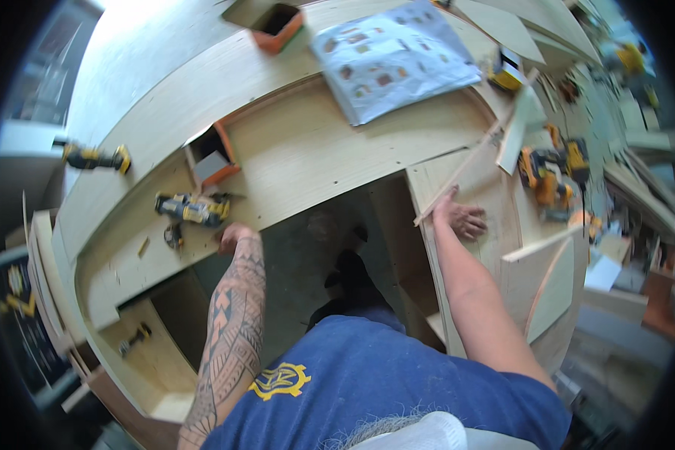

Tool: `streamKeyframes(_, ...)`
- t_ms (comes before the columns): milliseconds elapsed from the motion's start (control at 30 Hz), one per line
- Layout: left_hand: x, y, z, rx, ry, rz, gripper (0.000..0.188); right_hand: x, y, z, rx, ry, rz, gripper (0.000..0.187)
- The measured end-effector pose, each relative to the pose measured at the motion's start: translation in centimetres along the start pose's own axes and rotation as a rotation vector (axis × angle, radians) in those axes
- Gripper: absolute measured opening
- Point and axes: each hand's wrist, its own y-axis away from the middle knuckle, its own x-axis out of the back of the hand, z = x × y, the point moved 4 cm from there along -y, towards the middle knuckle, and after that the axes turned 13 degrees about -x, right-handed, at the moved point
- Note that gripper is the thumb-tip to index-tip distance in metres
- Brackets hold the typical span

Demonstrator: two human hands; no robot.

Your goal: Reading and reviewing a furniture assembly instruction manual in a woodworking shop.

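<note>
My left hand [238,235] rests at the inner edge of a curved plywood counter [300,187], its fingers mostly turned out of sight. Just beyond it lies a yellow-and-black cordless power tool [193,208], with a small dark round item [173,237] beside it. My right hand [461,217] lies on the plywood panel [480,180] at the right, palm down with fingers spread. A long thin wooden strip [465,166] runs slantwise past its thumb; whether they touch is unclear.
Orange open boxes [277,34] [216,154] and a printed plastic sheet [397,60] lie on the far side. Another power tool [96,157] sits at left. Yellow drills [551,172] and offcuts [540,244] stand at right. My body is in the counter's central opening.
</note>
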Motion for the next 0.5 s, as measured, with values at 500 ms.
streamKeyframes(500,-1.2,3.6,-2.9,0.084,-0.134,0.065,0.026,3.6,0.2,0.9,-0.002,-0.059,-0.061,0.117)
